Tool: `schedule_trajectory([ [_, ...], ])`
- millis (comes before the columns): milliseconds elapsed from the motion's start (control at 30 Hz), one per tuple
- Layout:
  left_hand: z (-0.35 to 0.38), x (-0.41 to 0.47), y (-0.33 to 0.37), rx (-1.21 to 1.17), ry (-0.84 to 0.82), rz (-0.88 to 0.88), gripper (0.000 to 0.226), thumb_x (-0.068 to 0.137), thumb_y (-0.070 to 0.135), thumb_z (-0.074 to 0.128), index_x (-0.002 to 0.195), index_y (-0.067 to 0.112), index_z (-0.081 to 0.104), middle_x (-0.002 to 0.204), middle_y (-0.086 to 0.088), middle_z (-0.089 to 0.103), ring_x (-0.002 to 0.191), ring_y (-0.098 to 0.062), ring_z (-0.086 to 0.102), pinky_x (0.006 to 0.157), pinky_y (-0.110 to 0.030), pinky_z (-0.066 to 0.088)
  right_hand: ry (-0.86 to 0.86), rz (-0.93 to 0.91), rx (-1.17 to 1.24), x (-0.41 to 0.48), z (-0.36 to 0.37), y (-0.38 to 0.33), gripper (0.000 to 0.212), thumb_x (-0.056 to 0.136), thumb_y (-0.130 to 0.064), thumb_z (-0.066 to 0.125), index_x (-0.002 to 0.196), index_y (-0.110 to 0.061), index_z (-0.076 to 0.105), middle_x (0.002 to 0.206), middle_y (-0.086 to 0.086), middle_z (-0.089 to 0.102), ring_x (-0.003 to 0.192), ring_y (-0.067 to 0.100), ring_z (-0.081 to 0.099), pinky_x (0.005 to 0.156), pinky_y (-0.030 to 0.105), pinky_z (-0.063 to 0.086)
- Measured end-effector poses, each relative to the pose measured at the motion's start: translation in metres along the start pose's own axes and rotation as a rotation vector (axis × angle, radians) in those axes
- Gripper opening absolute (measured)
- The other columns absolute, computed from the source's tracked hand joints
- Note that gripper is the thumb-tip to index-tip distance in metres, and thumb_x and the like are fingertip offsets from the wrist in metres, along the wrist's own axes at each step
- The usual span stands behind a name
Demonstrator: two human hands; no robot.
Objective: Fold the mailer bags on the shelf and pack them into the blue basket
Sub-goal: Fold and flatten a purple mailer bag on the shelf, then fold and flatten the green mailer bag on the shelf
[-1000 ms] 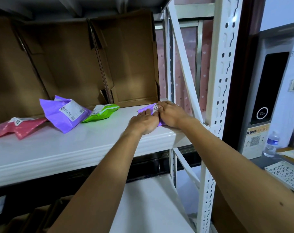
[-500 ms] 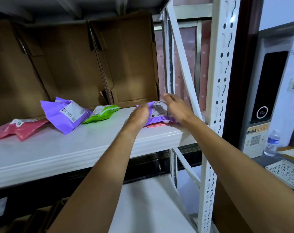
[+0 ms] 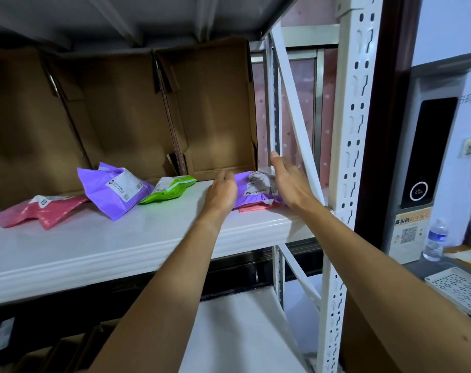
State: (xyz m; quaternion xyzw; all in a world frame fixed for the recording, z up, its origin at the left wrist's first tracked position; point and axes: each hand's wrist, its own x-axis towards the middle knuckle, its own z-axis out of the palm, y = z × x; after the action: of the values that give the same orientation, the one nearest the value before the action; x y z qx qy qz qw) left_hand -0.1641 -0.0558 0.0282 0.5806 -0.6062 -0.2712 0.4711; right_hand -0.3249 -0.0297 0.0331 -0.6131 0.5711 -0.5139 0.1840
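A folded purple mailer bag (image 3: 253,191) with a white label lies at the right end of the white shelf (image 3: 121,246), on top of a folded pink bag (image 3: 251,208). My left hand (image 3: 222,193) rests against its left side, fingers extended. My right hand (image 3: 288,184) is at its right side, fingers spread and lifted off it. Further left lie a green bag (image 3: 168,188), a larger purple bag (image 3: 116,189) and a pink bag (image 3: 38,211), all unfolded. The blue basket is not in view.
Open brown cardboard boxes (image 3: 210,111) stand along the back of the shelf. A white upright post (image 3: 347,157) and a diagonal brace (image 3: 296,117) bound the shelf's right end. A lower shelf (image 3: 237,332) lies below. A water bottle (image 3: 434,239) and white perforated tray (image 3: 460,289) sit at right.
Both hands were pressing the purple bag flat; they have since lifted and parted to its two sides, and the bag has sprung up, showing its label and the pink bag beneath.
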Motion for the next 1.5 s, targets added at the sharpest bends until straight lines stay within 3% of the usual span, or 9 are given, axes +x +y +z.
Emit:
schedule_trajectory([
  [167, -0.012, -0.01, -0.005, -0.02, 0.035, -0.023, 0.055, 0.105, 0.041, 0.03, 0.156, 0.022, 0.034, 0.162, 0.0, 0.032, 0.151, -0.027, 0.022, 0.123, -0.04, 0.018, 0.009, -0.078, -0.157, -0.01, 0.004, -0.007, 0.067, 0.093, -0.073, 0.016, 0.123, -0.027, 0.055, 0.111, 0.003, 0.068, 0.101, 0.024, 0.062, 0.097, 0.049, 0.048],
  [367, -0.052, -0.022, -0.017, 0.185, -0.008, -0.01, 0.058, 0.105, 0.047, 0.027, 0.159, 0.025, 0.025, 0.164, -0.002, 0.027, 0.151, -0.026, 0.024, 0.122, -0.038, 0.019, -0.053, -0.081, -0.297, -0.01, 0.01, -0.017, 0.069, 0.088, -0.077, 0.021, 0.124, -0.027, 0.053, 0.119, 0.006, 0.068, 0.099, 0.026, 0.065, 0.09, 0.049, 0.055],
  [533, -0.103, -0.028, -0.026, 0.165, 0.057, -0.048, 0.049, 0.11, 0.023, 0.025, 0.157, 0.01, 0.024, 0.167, -0.009, 0.015, 0.153, -0.027, 0.018, 0.121, -0.035, 0.017, -0.035, -0.095, -0.487, 0.002, 0.011, -0.037, 0.044, 0.092, -0.053, 0.042, 0.118, -0.02, 0.056, 0.103, 0.009, 0.068, 0.085, 0.027, 0.065, 0.078, 0.046, 0.059],
  [633, -0.126, -0.025, -0.033, 0.196, 0.051, -0.03, 0.052, 0.109, 0.034, 0.028, 0.159, 0.02, 0.025, 0.167, 0.0, 0.019, 0.153, -0.022, 0.019, 0.12, -0.033, 0.017, -0.022, -0.109, -0.553, 0.005, 0.016, -0.053, 0.035, 0.093, -0.048, 0.046, 0.112, -0.021, 0.058, 0.097, 0.007, 0.067, 0.084, 0.026, 0.064, 0.079, 0.044, 0.059],
  [833, -0.149, -0.031, -0.042, 0.3, 0.046, 0.088, 0.051, 0.107, 0.046, 0.029, 0.156, 0.031, 0.032, 0.163, 0.005, 0.029, 0.151, -0.022, 0.023, 0.121, -0.034, 0.019, -0.099, -0.172, -0.614, -0.003, 0.055, -0.072, 0.04, 0.094, -0.045, 0.046, 0.113, -0.014, 0.064, 0.109, 0.014, 0.067, 0.098, 0.035, 0.061, 0.087, 0.042, 0.052],
  [1000, -0.166, -0.035, -0.064, 0.61, 0.052, 0.232, 0.052, 0.108, 0.032, 0.031, 0.158, 0.016, 0.028, 0.162, -0.008, 0.032, 0.147, -0.027, 0.031, 0.118, -0.036, 0.023, -0.163, -0.203, -0.604, -0.017, 0.091, -0.077, 0.038, 0.094, -0.041, 0.047, 0.111, -0.015, 0.068, 0.116, 0.018, 0.066, 0.106, 0.038, 0.059, 0.085, 0.039, 0.047],
  [1167, -0.17, -0.028, -0.086, 0.834, 0.055, 0.349, 0.06, 0.103, 0.039, 0.041, 0.157, 0.014, 0.028, 0.16, -0.01, 0.035, 0.146, -0.026, 0.033, 0.118, -0.038, 0.028, -0.245, -0.243, -0.58, -0.029, 0.131, -0.081, 0.04, 0.095, -0.039, 0.046, 0.126, -0.018, 0.06, 0.127, 0.016, 0.063, 0.117, 0.036, 0.056, 0.091, 0.038, 0.044],
  [1300, -0.174, -0.019, -0.085, 0.841, 0.07, 0.356, 0.067, 0.101, 0.041, 0.047, 0.158, 0.014, 0.025, 0.162, -0.009, 0.031, 0.148, -0.025, 0.03, 0.119, -0.039, 0.027, -0.256, -0.294, -0.605, -0.031, 0.15, -0.088, 0.042, 0.094, -0.039, 0.048, 0.129, -0.018, 0.057, 0.129, 0.014, 0.063, 0.117, 0.036, 0.058, 0.093, 0.038, 0.044],
  [1500, -0.176, -0.005, -0.095, 0.789, 0.098, 0.253, 0.073, 0.09, 0.042, 0.06, 0.154, 0.02, 0.033, 0.152, -0.007, 0.046, 0.138, -0.028, 0.043, 0.11, -0.039, 0.038, -0.251, -0.315, -0.623, -0.022, 0.16, -0.087, 0.042, 0.092, -0.036, 0.051, 0.128, -0.014, 0.054, 0.126, 0.016, 0.063, 0.114, 0.037, 0.059, 0.089, 0.039, 0.046],
])
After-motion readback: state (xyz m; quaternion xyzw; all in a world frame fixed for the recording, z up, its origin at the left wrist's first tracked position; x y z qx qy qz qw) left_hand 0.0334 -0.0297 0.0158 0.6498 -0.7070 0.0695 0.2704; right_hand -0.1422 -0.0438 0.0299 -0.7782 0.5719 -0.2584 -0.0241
